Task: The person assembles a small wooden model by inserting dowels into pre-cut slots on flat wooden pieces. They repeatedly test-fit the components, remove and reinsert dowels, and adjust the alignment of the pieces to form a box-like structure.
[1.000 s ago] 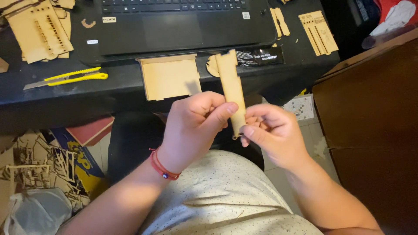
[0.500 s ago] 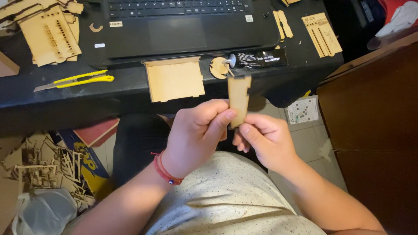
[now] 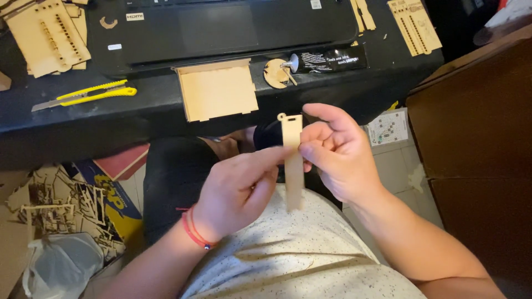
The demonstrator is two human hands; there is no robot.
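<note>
Head view, looking down over lap and desk edge. Held upright between both hands, just below the desk edge: a thin wooden strip (image 3: 292, 160), pale, long and narrow, with a small notched tab at its top end. Left hand (image 3: 235, 191) closed narrowly on it from the left, fingertips pressed to the strip's middle; red cord bracelet (image 3: 194, 232) at that wrist. Right hand (image 3: 338, 158) closed on it from the right, thumb and forefinger pinching the strip's upper part, remaining fingers curled behind. Lower end of the strip hung free over the speckled white shirt (image 3: 310, 271).

Lay on the black desk (image 3: 138, 119), well apart from the hands: a shallow open wooden box (image 3: 217, 89) at the front edge, a yellow utility knife (image 3: 83, 95) to its left, a round wooden disc (image 3: 275, 73) with a small metal piece to its right, and a dark laptop (image 3: 221, 27) behind. Sat at the far left and far right corners: perforated laser-cut wooden sheets (image 3: 47, 36). Lay on the floor at the left: a heap of wooden offcuts (image 3: 61, 205) and a clear plastic bag (image 3: 58, 266). Stood at the right: a brown cabinet (image 3: 476, 127).
</note>
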